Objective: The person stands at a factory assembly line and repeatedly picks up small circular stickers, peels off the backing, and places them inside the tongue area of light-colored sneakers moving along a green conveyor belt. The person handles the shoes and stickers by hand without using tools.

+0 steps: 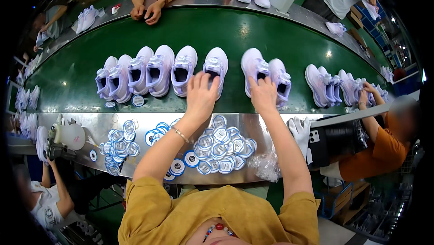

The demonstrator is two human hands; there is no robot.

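Handling of the shoes looks partway along, to judge by how things lie; a row of six pale lilac shoes point(160, 61) stands on the green belt point(212, 28), toes away from the person, the last of them, the left-hand shoe point(217, 57), under the left hand point(202, 93); just across a gap, the right-hand shoe point(252, 61) sits under the right hand point(263, 95), with a neighbouring shoe point(281, 80) close beside it; all these shoes are upright and laid out, which seems done, while a large heap of round labels point(220, 147) and a smaller label pile point(120, 147) on the metal bench point(135, 172) suggest much is left; two loose labels point(138, 100) lie on the belt by the row's near edge; the dark shoe openings hide whether anything is inside; as for pose, both hands are palm down, reaching forward over the bench, the left forearm slanting inward from the lower left, the right one slanting inward from the lower right; the left fingers are bent and a little spread at its shoe's opening, the right fingers bent down at the heel end of the other; whether either hand pinches the material or merely touches it, I cannot tell, as the fingertips are partly hidden.
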